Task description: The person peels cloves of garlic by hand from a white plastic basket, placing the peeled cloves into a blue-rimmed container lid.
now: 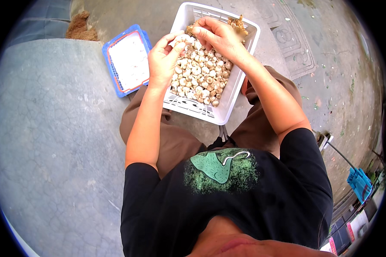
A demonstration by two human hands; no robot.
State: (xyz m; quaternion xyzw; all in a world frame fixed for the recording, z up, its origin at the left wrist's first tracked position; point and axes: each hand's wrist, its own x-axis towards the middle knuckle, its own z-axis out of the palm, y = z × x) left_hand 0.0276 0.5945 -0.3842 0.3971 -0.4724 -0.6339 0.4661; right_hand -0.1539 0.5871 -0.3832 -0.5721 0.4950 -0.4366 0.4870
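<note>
A white plastic crate stands on the ground before me, holding many small pale garlic bulbs. My left hand is over the crate's left edge, its thumb and fingers closed on a whitish garlic bulb. Above the crate's far part hangs my right hand, thumb and index finger near each other; whether a small scrap is between them cannot be told. Dry brown garlic stalks or husks lie at the crate's far right corner, partly behind this hand.
Left of the crate is a blue plastic basket with a white, orange-edged tray or liner in it. Brown fibrous material lies farther left. My knees flank the crate. A blue dustpan with a long handle is at the far right.
</note>
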